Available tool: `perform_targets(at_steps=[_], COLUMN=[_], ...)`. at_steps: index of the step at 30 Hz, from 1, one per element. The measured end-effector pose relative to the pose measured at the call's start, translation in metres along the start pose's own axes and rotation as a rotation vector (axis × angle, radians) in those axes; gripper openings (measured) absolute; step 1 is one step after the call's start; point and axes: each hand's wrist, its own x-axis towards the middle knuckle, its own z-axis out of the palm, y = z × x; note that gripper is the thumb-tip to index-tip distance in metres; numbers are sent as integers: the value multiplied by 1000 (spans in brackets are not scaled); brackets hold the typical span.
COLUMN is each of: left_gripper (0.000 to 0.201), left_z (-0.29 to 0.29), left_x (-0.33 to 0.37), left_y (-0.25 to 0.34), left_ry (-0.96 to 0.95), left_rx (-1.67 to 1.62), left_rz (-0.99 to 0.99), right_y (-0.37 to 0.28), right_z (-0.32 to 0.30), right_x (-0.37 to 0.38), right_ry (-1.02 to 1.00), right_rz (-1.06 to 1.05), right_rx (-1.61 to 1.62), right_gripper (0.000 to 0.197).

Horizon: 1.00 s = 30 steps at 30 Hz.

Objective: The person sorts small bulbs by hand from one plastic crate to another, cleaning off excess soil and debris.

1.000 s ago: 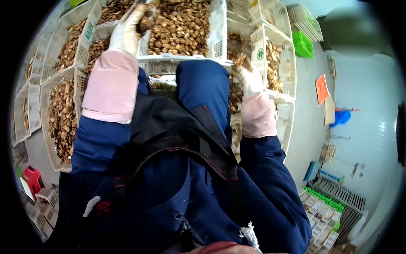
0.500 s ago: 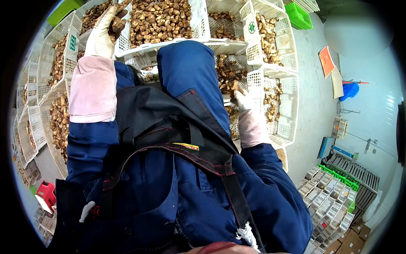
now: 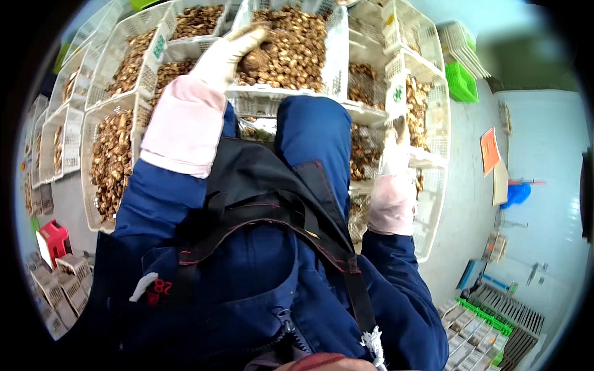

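My left hand (image 3: 230,57), in a white glove, curls over a large brown mushroom (image 3: 255,60) at the left side of the middle crate (image 3: 335,59). That white slatted crate is filled with small brown-and-pale mushrooms (image 3: 294,46) and stands just beyond my knees. On the right, my gloved right hand (image 3: 393,154) pinches a dark brown mushroom (image 3: 401,128). It hangs above the walls between a half-filled crate (image 3: 366,114) and the far right crate (image 3: 440,102). Part of the right fingers is blurred.
More white crates of mushrooms stand on the left, among them a full one (image 3: 111,161). Green baskets (image 3: 461,82) are beyond the right crates. A red box (image 3: 54,240) stands at lower left, stacked pale crates (image 3: 473,331) at lower right.
My view has turned, so the crates sit further right. My left hand has moved from the left crates onto the middle crate; my right hand has lifted from the inner crate toward the outer right one.
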Motion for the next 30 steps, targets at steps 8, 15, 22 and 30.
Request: perform_targets(at_steps=[8,15,22,30], left_gripper=[43,37,46,59], left_z=[-21,-34,-55,-50], left_x=[-4,1,16,26], left_y=[-3,-6,-13,-7], left_ry=[-135,-39,49,102], left_rx=[-88,-295,-299,210], left_rz=[-128,-145,-77,-106], right_y=[-191,-155,-183,-147], right_z=[186,244,272,281], right_x=[4,34,43,61], right_ry=[-384,-484,-471,-480], right_rz=[-655,-444,-707,-561], right_rx=[-271,-37,-269,-348], right_gripper=[44,36,40,37])
